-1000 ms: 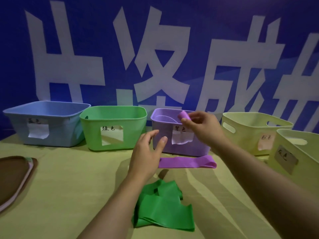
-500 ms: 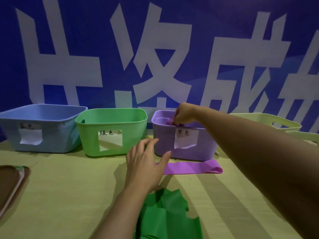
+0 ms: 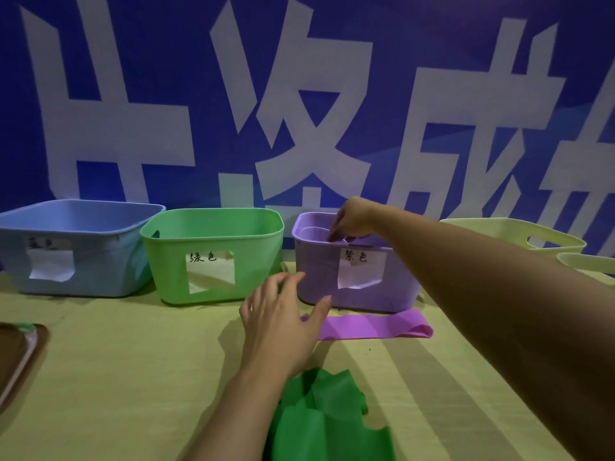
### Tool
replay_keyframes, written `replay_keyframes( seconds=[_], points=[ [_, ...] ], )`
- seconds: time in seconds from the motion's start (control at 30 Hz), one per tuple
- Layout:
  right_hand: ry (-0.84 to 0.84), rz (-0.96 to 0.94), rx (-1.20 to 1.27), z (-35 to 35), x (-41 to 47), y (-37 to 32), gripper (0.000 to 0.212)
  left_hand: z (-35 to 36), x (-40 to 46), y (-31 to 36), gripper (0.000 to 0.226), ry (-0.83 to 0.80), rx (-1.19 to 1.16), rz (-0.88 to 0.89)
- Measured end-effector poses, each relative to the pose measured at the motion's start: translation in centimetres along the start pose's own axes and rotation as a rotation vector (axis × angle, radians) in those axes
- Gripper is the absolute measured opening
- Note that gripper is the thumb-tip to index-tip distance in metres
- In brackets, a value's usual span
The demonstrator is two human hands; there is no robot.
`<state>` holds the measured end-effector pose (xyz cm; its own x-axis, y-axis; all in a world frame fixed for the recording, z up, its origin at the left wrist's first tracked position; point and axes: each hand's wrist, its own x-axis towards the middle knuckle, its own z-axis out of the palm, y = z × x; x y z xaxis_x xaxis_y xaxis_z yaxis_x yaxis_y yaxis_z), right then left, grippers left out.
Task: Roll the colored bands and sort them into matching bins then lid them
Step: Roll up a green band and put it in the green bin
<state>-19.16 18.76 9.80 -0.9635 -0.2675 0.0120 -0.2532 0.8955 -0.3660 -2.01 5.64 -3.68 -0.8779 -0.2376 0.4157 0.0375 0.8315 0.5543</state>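
Our right hand (image 3: 352,221) dips curled fingers into the purple plastic bin (image 3: 359,281) at twelve o'clock, contents unclear, while our left hand (image 3: 279,324) hovers spread-fingered.

Right hand (image 3: 354,221) far, arm outstretched, fingers pointing down, grip unclear, left hand (image 3: 279,322) near, fingers loosely spread

The purple bin (image 3: 359,281) is blocked above by the right hand (image 3: 352,221). Blue bin (image 3: 76,247) and green bin (image 3: 213,254) stand open-topped, while bare tablecloth (image 3: 133,361) lies between the left hand (image 3: 279,324) and the tray (image 3: 16,357).
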Motion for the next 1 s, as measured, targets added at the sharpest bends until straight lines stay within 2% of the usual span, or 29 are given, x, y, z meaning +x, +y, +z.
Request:
replay_keyframes(
  seconds=[0.17, 0.37, 0.6, 0.8, 0.9, 1.0],
  points=[
    [0.177, -0.209, 0.114, -1.7, -5.6, -0.7, 0.030, -0.3, 0.0, -0.1, 0.064, -0.011, -0.016, -0.027],
    [0.216, -0.282, 0.248, 0.6, -12.8, 1.8, 0.027, -0.7, -0.1, -0.5, 0.066, -0.058, 0.027, -0.145],
    [0.005, -0.182, 0.430, 8.4, -17.5, 4.4, 0.023, -0.9, -0.3, -1.0, 0.063, -0.131, 0.031, -0.189],
    [-0.183, -0.241, 0.319, 10.3, -18.8, 4.4, 0.031, -1.6, -0.7, -0.5, 0.044, -0.060, 0.045, -0.103],
    [-0.186, -0.289, 0.320, 10.3, -19.2, 4.8, 0.023, -1.6, -0.7, -0.1, 0.034, -0.054, -0.023, -0.044],
    [-0.096, -0.281, 0.411, 9.9, -19.2, 5.1, 0.015, -1.7, -0.9, 0.3, 0.024, -0.092, -0.199, 0.005]
  ],
)
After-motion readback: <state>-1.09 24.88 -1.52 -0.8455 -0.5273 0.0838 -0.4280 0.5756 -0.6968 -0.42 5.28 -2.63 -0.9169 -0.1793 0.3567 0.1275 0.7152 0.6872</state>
